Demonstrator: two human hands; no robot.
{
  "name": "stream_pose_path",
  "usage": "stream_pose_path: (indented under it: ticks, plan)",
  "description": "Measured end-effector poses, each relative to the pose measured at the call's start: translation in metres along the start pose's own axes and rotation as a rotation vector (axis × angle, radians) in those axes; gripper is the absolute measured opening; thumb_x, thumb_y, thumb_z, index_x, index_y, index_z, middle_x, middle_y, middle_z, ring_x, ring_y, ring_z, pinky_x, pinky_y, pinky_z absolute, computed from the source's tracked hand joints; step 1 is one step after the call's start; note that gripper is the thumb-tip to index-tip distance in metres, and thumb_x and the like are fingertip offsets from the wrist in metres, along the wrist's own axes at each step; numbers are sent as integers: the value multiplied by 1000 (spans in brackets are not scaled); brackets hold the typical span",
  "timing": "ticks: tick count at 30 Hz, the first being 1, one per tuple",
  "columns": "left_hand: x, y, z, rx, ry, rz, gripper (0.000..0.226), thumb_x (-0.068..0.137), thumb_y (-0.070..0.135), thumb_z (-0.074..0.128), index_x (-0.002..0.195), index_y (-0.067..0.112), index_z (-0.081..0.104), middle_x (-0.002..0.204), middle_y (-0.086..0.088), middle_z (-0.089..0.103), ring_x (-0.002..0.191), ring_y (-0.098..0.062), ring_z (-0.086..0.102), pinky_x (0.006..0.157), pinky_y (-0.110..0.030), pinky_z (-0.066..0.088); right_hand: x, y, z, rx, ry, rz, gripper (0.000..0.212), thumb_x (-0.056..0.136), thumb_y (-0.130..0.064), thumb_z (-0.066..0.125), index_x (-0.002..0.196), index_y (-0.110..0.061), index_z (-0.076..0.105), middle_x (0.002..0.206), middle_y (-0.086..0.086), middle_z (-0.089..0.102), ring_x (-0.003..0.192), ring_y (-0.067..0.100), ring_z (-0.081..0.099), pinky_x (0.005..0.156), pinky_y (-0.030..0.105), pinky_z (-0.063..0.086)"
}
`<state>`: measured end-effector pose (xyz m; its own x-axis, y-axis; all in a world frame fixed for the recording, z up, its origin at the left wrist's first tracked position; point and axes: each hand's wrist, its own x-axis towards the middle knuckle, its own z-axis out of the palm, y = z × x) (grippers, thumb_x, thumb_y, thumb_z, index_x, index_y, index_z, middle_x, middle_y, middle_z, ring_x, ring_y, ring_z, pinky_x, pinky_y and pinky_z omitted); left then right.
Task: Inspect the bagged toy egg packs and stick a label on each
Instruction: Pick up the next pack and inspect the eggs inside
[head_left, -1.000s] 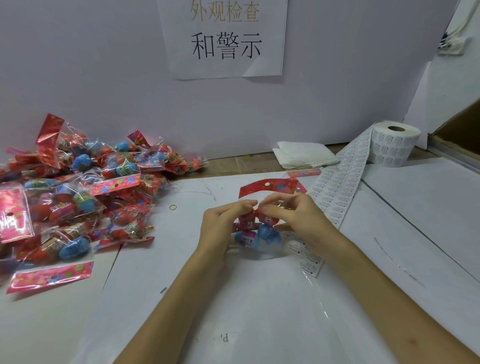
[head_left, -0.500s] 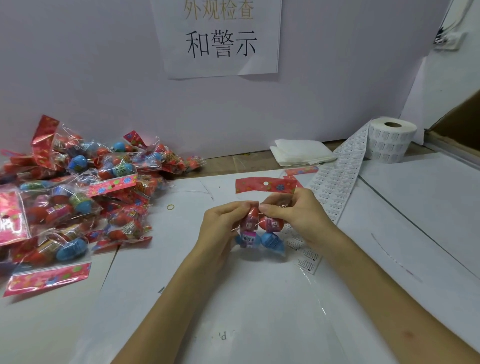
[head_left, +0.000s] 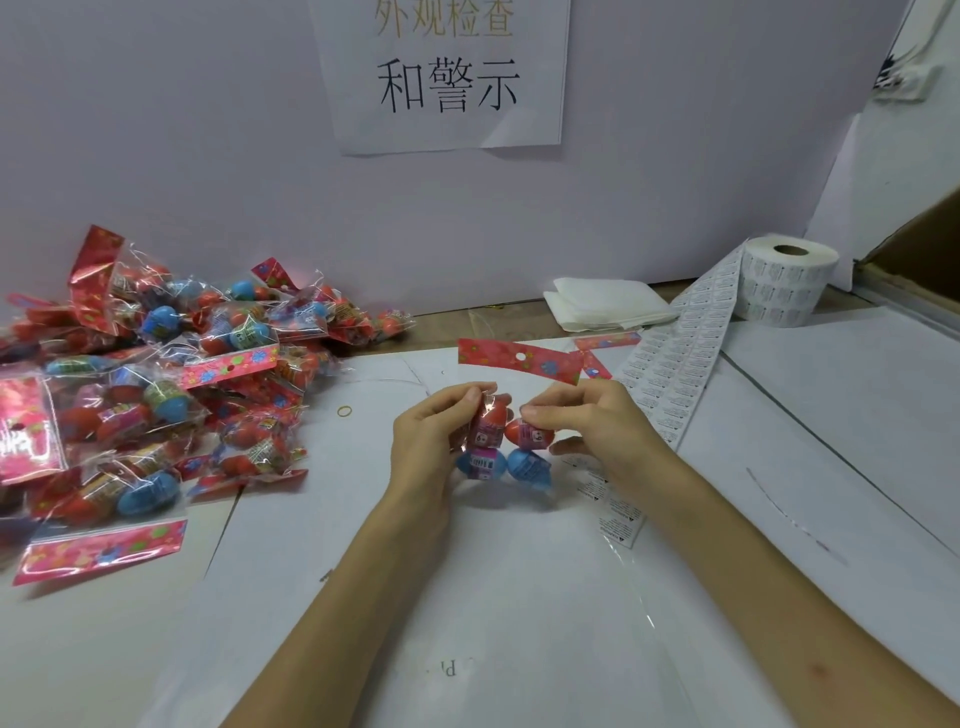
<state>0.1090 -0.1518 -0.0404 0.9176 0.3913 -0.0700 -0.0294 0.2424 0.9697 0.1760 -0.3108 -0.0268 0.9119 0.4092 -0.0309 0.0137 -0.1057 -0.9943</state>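
Note:
A clear bagged pack of red and blue toy eggs stands upright at the table's middle, its red printed header card pointing away from me. My left hand grips the pack's left side with thumb and fingers on a red egg. My right hand pinches the right red egg from the other side. A strip of white labels runs from a label roll down under my right wrist.
A heap of similar bagged egg packs fills the table's left side. Folded white cloth lies at the back by the wall. A small rubber band lies left of my hands. White paper sheets cover the table.
The pack has been tipped up and lifted slightly between both hands, so the red eggs now show above the blue ones. Both hands kept their hold.

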Motion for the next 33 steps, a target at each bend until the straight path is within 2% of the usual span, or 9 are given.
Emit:
stream_pose_path:
  ticks: [6, 11, 15, 19, 22, 26, 29, 31, 33]
  plan:
    - [1, 1, 1, 23, 67, 56, 23, 105, 23, 54, 104, 22, 76, 97, 0, 79, 90, -18, 76, 67, -23, 60, -1, 0, 1, 25, 53, -23, 16, 84, -7, 77, 73, -17, 75, 71, -2, 74, 62, 8, 69, 55, 21, 53]
    - [2, -6, 0, 332, 105, 360, 10, 97, 25, 70, 106, 28, 67, 110, 2, 73, 100, -16, 71, 81, -27, 58, -1, -2, -6, -34, 312, -191, 11, 86, -21, 80, 85, -14, 72, 81, -1, 73, 70, 8, 73, 55, 21, 55]
    - [-4, -12, 11, 327, -179, 334, 41, 89, 33, 79, 126, 26, 62, 118, 10, 72, 106, -5, 69, 82, -15, 53, -6, -6, -1, 14, 69, -181, 13, 92, -24, 74, 100, -14, 74, 89, -3, 76, 88, 15, 74, 68, 27, 60]
    - [-3, -18, 10, 276, -57, 317, 40, 89, 22, 79, 123, 25, 58, 100, 10, 72, 91, -1, 70, 79, -19, 56, -10, -8, 7, 51, -190, -233, 21, 102, -12, 57, 116, -7, 73, 104, 5, 77, 101, 17, 73, 81, 25, 58]
    - [4, -10, 3, 209, 38, 230, 34, 91, 20, 77, 119, 30, 61, 103, 6, 70, 89, -8, 72, 67, -21, 59, -8, -11, 2, 73, -117, -278, 23, 102, -5, 54, 103, -14, 76, 96, 5, 78, 97, 18, 73, 78, 27, 59]
    - [10, -4, -4, 194, 97, 91, 43, 91, 21, 77, 128, 27, 57, 127, -7, 62, 107, -24, 66, 60, -17, 59, 1, -5, -19, -277, 65, -341, 27, 94, 0, 64, 96, -23, 77, 92, -8, 77, 90, 5, 70, 78, 22, 51]
    - [11, -7, -10, 347, 161, 111, 55, 89, 26, 79, 137, 24, 51, 130, -9, 62, 103, -21, 65, 59, -8, 52, 5, 2, -41, -699, -153, -227, 35, 87, -4, 70, 103, -34, 76, 117, -19, 67, 112, -3, 59, 84, 4, 38]
    - [9, -6, -12, 470, 183, 129, 68, 91, 29, 77, 148, 25, 42, 140, -6, 57, 108, -17, 60, 76, -11, 53, 5, 6, -52, -796, -296, -115, 43, 84, -6, 73, 113, -38, 73, 132, -20, 57, 125, -2, 51, 96, 5, 34]
    - [6, -4, -12, 530, 188, 143, 82, 92, 31, 76, 159, 25, 27, 152, -4, 49, 119, -18, 58, 95, -22, 50, 6, 9, -57, -845, -359, -49, 49, 84, -11, 76, 121, -42, 69, 142, -21, 49, 132, -1, 44, 111, 21, 34]
